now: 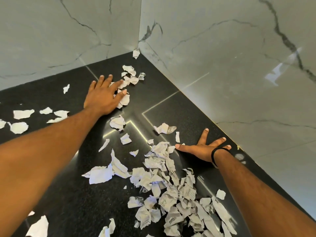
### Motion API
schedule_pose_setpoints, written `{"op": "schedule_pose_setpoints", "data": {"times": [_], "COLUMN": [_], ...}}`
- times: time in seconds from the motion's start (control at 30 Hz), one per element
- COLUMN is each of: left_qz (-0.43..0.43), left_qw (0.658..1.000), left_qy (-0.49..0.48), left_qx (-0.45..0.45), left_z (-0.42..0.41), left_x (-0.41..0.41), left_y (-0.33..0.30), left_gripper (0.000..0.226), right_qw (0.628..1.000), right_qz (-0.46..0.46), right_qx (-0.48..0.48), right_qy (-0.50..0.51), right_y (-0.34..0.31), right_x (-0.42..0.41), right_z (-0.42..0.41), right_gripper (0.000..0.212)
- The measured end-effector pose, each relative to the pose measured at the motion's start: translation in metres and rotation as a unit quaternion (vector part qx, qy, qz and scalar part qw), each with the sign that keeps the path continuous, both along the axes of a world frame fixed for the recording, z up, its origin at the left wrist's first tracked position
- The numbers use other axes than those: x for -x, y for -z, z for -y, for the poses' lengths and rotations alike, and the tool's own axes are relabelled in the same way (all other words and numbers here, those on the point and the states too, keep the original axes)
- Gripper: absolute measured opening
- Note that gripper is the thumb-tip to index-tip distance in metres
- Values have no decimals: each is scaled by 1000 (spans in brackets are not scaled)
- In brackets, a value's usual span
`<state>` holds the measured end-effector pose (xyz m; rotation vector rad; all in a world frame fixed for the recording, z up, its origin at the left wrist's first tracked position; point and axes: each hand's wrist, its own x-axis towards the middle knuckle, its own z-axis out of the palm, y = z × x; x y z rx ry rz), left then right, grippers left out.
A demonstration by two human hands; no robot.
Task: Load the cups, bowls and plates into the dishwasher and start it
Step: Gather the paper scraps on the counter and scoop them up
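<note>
— At the worktop (pixel 71 194) corner, which step is in hand?
— None: no dishes or dishwasher are seen. Paper scraps (pixel 171 190) are swept by the left hand (pixel 102 98) at eleven o'clock and the right hand (pixel 203 149) at three, fingers released; crockery must be found next.

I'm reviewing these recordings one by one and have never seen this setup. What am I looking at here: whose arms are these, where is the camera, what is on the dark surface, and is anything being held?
There is no machine here. One wide-angle camera sits on a person's head and looks forward and down, so both bare arms reach in from the bottom edge. The left hand lies flat, palm down, on a dark speckled countertop, its fingers on some torn paper scraps near the corner of the marble-patterned walls. The right hand, with a black band on its wrist, is spread open beside a bigger pile of torn paper. Neither hand grips anything. No cups, bowls, plates or dishwasher show in this picture.
</note>
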<state>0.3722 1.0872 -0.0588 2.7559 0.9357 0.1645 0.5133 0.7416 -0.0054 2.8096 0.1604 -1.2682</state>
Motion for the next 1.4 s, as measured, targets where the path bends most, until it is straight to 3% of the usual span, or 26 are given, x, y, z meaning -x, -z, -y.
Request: {"op": "schedule_pose_setpoints", "data": {"times": [0.1, 0.13, 0.17, 0.2, 0.23, 0.3, 0.37, 0.43, 0.5, 0.6, 0.73, 0.87, 1.0, 1.1, 1.2, 1.3, 1.4], "left_qz": [30, 46, 63, 82, 98, 117, 121, 128, 141, 157, 168, 164, 146, 133, 121, 121, 134], "left_qw": [999, 998, 997, 995, 994, 991, 990, 989, 986, 981, 977, 979, 984, 988, 989, 989, 985], "left_qy": [27, 31, 32, 30, 23, 3, -10, -17, -23, -40, -46, -23, -4, 2, 0, -8, -11], "left_qx": [13, 25, 35, 42, 48, 62, 72, 76, 83, 106, 120, 115, 100, 85, 79, 89, 107], "left_z": [3, 3, 5, 6, 5, 3, 4, 3, 1, 1, 1, 1, 1, 2, 2, 0, -2], "left_x": [3, 3, 4, 4, 4, 3, 2, 3, 2, 2, 4, 5, 4, 4, 3, 4, 3], "left_y": [-4, -5, -5, -5, -4, -3, -3, -2, -2, -1, -4, -4, -3, -3, -3, -1, 2], "left_gripper": [57, 56, 55, 55, 56, 63, 70, 74, 74, 70, 66, 60, 68, 69, 68, 65, 65], "right_qw": [998, 994, 987, 975, 957, 921, 888, 867, 857, 858, 830, 812, 812, 816, 788, 801, 827], "right_qz": [-39, -51, -36, 32, 117, 266, 306, 247, 181, 175, 218, 204, 171, 145, 244, 257, 251], "right_qx": [50, 82, 100, 85, 54, -62, -210, -332, -390, -361, -333, -394, -408, -454, -490, -433, -318], "right_qy": [1, -54, -118, -201, -262, -277, -273, -279, -285, -320, -390, -380, -381, -328, -283, -324, -391], "right_y": [-7, -19, -30, -42, -53, -57, -43, -17, 4, 30, 45, 50, 42, 26, 12, 3, 3], "right_x": [-13, -16, -19, -23, -26, -34, -37, -36, -34, -35, -28, -7, 30, 43, 23, -20, -63], "right_z": [-17, -29, -42, -57, -78, -124, -175, -227, -271, -312, -310, -260, -208, -195, -227, -283, -332], "right_gripper": [169, 155, 119, 77, 47, 32, 34, 42, 54, 56, 48, 45, 44, 43, 47, 54, 68]}}
